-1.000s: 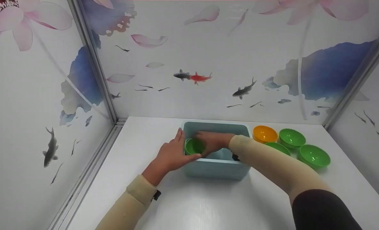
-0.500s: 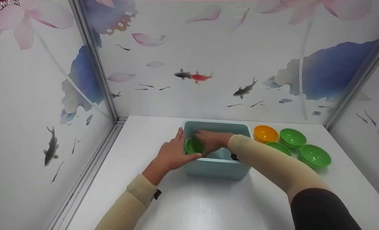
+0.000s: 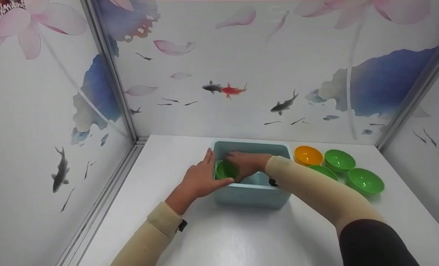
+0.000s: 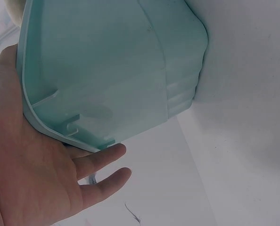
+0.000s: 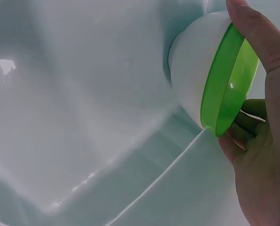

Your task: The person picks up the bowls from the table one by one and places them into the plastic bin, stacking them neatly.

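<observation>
Currently: white table carries a pale teal rectangular plastic bin near the middle. Left hand, fingers straight, lies flat against the bin's left outer wall with the thumb over the rim, probably bracing it so it can't slide. Right hand reaches inside the bin, thumb and fingers curled round a small plastic bowl, green inside and white outside, held tilted on edge against the left inner wall. Right of the bin: three green plastic bowls and one orange plastic bowl, clustered close together.
</observation>
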`<state>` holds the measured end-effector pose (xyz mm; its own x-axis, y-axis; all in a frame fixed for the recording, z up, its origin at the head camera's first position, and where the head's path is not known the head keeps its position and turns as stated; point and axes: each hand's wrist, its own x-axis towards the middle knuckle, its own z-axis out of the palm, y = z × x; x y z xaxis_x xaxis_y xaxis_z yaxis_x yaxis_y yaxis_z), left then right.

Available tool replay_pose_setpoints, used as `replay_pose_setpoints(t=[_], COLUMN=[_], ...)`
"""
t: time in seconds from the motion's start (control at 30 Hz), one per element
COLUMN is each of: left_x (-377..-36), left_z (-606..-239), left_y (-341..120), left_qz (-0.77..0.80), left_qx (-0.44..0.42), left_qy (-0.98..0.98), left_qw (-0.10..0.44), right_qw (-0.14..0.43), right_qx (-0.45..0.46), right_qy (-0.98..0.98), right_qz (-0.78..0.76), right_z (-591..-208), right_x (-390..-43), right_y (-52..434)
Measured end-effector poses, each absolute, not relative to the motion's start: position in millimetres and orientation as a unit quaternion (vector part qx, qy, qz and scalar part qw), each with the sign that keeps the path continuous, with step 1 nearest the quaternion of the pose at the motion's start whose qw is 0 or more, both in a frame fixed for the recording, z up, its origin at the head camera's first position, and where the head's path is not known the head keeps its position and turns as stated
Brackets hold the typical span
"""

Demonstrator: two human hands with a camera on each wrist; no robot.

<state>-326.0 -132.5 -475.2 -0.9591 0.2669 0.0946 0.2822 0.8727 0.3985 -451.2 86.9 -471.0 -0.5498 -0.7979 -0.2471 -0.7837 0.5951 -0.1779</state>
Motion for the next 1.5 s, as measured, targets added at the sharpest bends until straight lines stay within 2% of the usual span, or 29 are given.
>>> replay_pose_setpoints(t=[0.37,0.5,0.73,1.23,1.5], left_x=[-324,-324,-324,-326,-326], left_z=[-470,-470,-471,-474,-475], left_y=[-130,-130,-130,-131,-131], left_qz=[-0.201,-0.199,-0.202,-0.181,-0.200], left_qx=[-0.150,-0.150,-0.144,-0.139,-0.139], left_qy=[-0.968,-0.968,-0.969,-0.974,-0.970], left_qw=[0.020,0.021,0.015,0.007,0.010], right_qw=[0.135,0.151,0.138,0.086,0.087], right_qx=[-0.461,-0.441,-0.427,-0.415,-0.365], right_qy=[0.876,0.883,0.889,0.887,0.897], right_qz=[-0.030,-0.058,-0.097,-0.182,-0.233], right_z=[-464,-448,-416,-392,-389], right_x=[-457,-455,-450,-430,-416], right_y=[97,102,118,171,209])
